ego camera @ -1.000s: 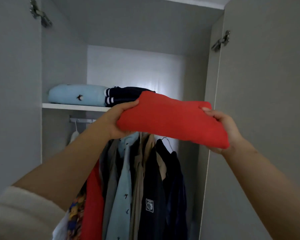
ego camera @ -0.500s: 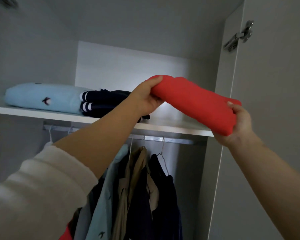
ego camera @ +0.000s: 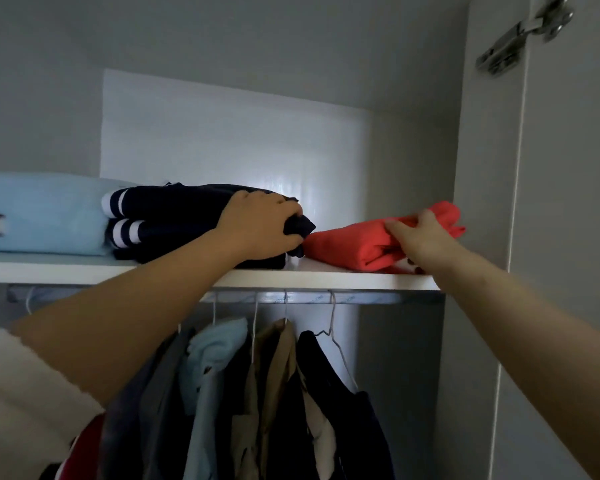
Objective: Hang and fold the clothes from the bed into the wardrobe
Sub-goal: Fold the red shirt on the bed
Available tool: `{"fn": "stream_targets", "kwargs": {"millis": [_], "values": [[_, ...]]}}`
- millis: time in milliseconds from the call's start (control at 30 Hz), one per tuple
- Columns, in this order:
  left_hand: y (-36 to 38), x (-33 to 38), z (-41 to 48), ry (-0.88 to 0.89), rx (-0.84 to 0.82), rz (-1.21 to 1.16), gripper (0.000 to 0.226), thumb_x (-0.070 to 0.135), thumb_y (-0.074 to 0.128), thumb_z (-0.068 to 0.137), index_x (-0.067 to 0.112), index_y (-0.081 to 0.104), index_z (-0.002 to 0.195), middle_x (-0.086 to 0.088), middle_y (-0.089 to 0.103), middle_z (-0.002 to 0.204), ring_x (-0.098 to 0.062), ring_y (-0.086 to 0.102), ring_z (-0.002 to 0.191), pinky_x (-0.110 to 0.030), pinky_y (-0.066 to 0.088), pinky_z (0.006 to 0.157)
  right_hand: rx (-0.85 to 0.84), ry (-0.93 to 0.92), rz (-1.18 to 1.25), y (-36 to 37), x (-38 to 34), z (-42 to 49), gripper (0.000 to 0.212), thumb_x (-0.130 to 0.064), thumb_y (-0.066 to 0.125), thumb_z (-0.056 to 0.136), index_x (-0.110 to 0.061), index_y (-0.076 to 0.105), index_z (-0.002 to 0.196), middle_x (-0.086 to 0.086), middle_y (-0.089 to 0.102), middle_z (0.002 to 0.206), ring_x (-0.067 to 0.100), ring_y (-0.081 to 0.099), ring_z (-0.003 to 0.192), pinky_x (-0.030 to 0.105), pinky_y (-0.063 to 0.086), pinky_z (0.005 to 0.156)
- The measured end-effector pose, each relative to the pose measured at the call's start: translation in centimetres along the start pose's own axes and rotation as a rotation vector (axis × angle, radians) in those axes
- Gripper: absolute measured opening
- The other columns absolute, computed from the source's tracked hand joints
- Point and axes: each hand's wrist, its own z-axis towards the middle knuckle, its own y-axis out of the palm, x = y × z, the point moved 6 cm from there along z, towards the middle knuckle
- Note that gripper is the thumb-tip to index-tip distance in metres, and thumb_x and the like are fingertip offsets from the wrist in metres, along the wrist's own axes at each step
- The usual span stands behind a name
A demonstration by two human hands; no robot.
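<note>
A folded red garment (ego camera: 354,242) lies on the white wardrobe shelf (ego camera: 326,279) at its right end. My right hand (ego camera: 416,233) rests on the red garment's right part, with the thumb and fingers curled round a fold of it. My left hand (ego camera: 260,226) grips the right end of a folded navy garment (ego camera: 174,216) with white stripes, in the middle of the shelf. The navy garment's corner touches the red one.
A folded light-blue garment (ego camera: 42,216) lies at the shelf's left. Below the shelf, several clothes (ego camera: 264,393) hang on wire hangers from a rail (ego camera: 291,297). The open wardrobe door (ego camera: 568,237) with its hinge (ego camera: 520,32) stands at the right.
The red garment went from held in the air by both hands down onto the shelf's right end. My left hand let it go and took hold of the navy garment.
</note>
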Motion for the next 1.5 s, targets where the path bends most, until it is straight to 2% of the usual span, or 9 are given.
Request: {"fn": "stream_targets", "kwargs": {"millis": [100, 200, 300, 433, 633, 867, 1200, 1400, 1500], "values": [[0.1, -0.3, -0.2, 0.002, 0.038, 0.019, 0.036, 0.046, 0.048, 0.084, 0.033, 0.052, 0.118, 0.005, 0.056, 0.120, -0.022, 0.050, 0.109, -0.035, 0.032, 0.088, 0.245, -0.191, -0.526, -2.6, -1.4, -1.1, 0.042, -0.044, 0.038, 0.094, -0.020, 0.042, 0.127, 0.016, 0.063, 0.103, 0.036, 0.061, 0.087, 0.038, 0.044, 0.072], [-0.1, -0.3, 0.0, -0.027, 0.061, 0.009, 0.032, 0.045, 0.049, 0.081, 0.033, 0.055, 0.110, 0.005, 0.057, 0.112, -0.021, 0.048, 0.105, -0.033, 0.029, 0.085, 0.447, -0.523, -0.694, -2.9, -4.4, -3.2, 0.029, -0.040, 0.043, 0.089, -0.021, 0.060, 0.103, 0.012, 0.062, 0.080, 0.033, 0.054, 0.073, 0.034, 0.036, 0.063], [-0.2, -0.2, 0.2, -0.049, 0.065, -0.005, 0.030, 0.044, 0.050, 0.080, 0.034, 0.056, 0.107, 0.005, 0.058, 0.107, -0.020, 0.049, 0.103, -0.033, 0.029, 0.085, 0.049, -0.586, -0.796, 0.6, -4.0, -1.9, 0.039, -0.057, 0.037, 0.088, -0.042, 0.055, 0.120, -0.002, 0.051, 0.130, 0.024, 0.041, 0.123, 0.043, 0.023, 0.102], [-0.3, -0.8, -0.2, -0.118, 0.086, -0.049, 0.034, 0.049, 0.051, 0.081, 0.033, 0.056, 0.111, 0.007, 0.058, 0.103, -0.018, 0.053, 0.104, -0.042, 0.026, 0.098, -0.412, -0.388, -0.544, 4.2, -1.1, 0.2, 0.050, -0.058, 0.025, 0.094, -0.039, 0.039, 0.138, -0.010, 0.034, 0.149, 0.014, 0.028, 0.138, 0.038, 0.015, 0.116], [1.0, -1.6, -0.2, -0.189, -0.040, 0.074, 0.055, 0.060, 0.039, 0.084, 0.029, 0.046, 0.129, 0.001, 0.053, 0.127, -0.025, 0.038, 0.126, -0.046, 0.028, 0.098, -0.521, -0.404, -0.502, 7.9, -1.8, 2.4, 0.049, -0.046, 0.027, 0.099, -0.026, 0.036, 0.143, -0.003, 0.032, 0.151, 0.016, 0.027, 0.140, 0.027, 0.013, 0.114], [1.3, -1.6, -0.7, -0.232, 0.005, 0.135, 0.059, 0.064, 0.032, 0.082, 0.028, 0.046, 0.127, 0.000, 0.058, 0.119, -0.027, 0.049, 0.113, -0.041, 0.031, 0.093, -0.614, -0.388, -0.389, 10.5, -2.8, 2.9, 0.041, -0.035, 0.030, 0.102, -0.022, 0.044, 0.138, -0.001, 0.043, 0.144, 0.016, 0.038, 0.132, 0.018, 0.021, 0.099], [1.6, -1.4, -1.3, -0.247, 0.098, 0.139, 0.054, 0.060, 0.036, 0.081, 0.026, 0.052, 0.120, -0.001, 0.057, 0.112, -0.024, 0.048, 0.106, -0.039, 0.029, 0.092, -0.665, -0.367, -0.262, 10.2, -2.0, 2.8, 0.022, -0.033, 0.039, 0.099, -0.025, 0.059, 0.104, -0.007, 0.057, 0.105, 0.011, 0.051, 0.103, 0.024, 0.034, 0.093], [2.1, -1.3, -1.3, -0.268, 0.030, 0.122, 0.054, 0.059, 0.035, 0.084, 0.025, 0.047, 0.125, -0.002, 0.051, 0.121, -0.025, 0.043, 0.113, -0.042, 0.027, 0.097, -0.650, -0.385, -0.335, 10.4, -1.9, 2.6, 0.028, -0.036, 0.035, 0.100, -0.022, 0.055, 0.113, -0.003, 0.055, 0.117, 0.017, 0.049, 0.112, 0.029, 0.032, 0.097], [1.9, -1.2, -1.5, -0.269, 0.027, 0.147, 0.054, 0.059, 0.034, 0.087, 0.025, 0.044, 0.128, -0.002, 0.050, 0.126, -0.025, 0.042, 0.117, -0.043, 0.025, 0.101, -0.589, -0.421, -0.473, 10.4, -2.1, 2.5, 0.034, -0.041, 0.032, 0.099, -0.023, 0.050, 0.123, 0.002, 0.052, 0.129, 0.023, 0.047, 0.119, 0.043, 0.033, 0.105]]}}
